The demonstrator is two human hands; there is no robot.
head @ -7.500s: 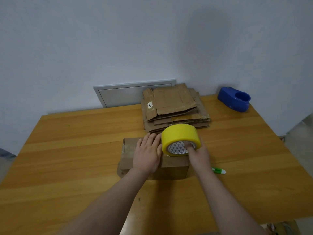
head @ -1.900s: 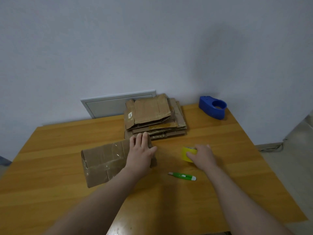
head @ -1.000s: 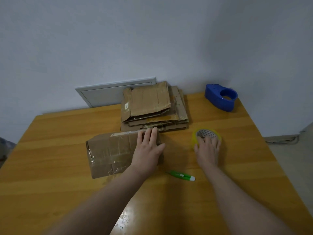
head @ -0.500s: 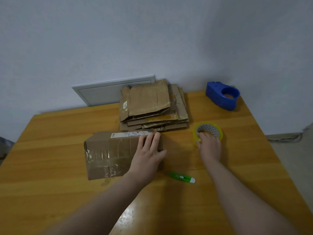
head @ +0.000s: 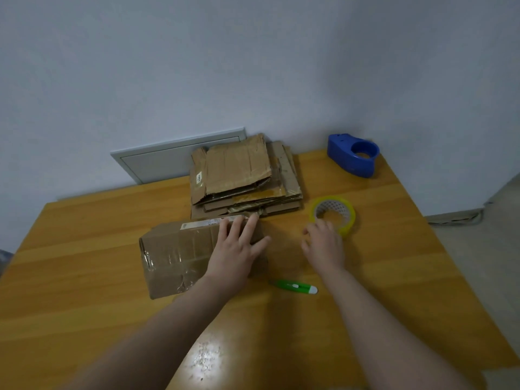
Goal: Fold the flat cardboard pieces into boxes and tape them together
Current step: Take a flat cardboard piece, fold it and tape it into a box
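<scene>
Left hand [head: 235, 250] lying flat and open-fingered on the taped box [head: 180, 253] at the table's [head: 84, 291] middle, right hand [head: 325, 244] hovering empty, fingers loose, just beside the tape roll [head: 333, 213], flat cardboard stack [head: 244, 173] sitting behind.

We see a brown box [head: 183, 254] with a white label strip, and a brown cardboard stack [head: 242, 175] behind it on the honey-orange wooden table [head: 84, 291]. The tape roll [head: 333, 213] is yellow with a white, grey-triangled core. We also spot a blue dispenser [head: 353, 157] and a green cutter [head: 294, 287] tipped in white.
</scene>
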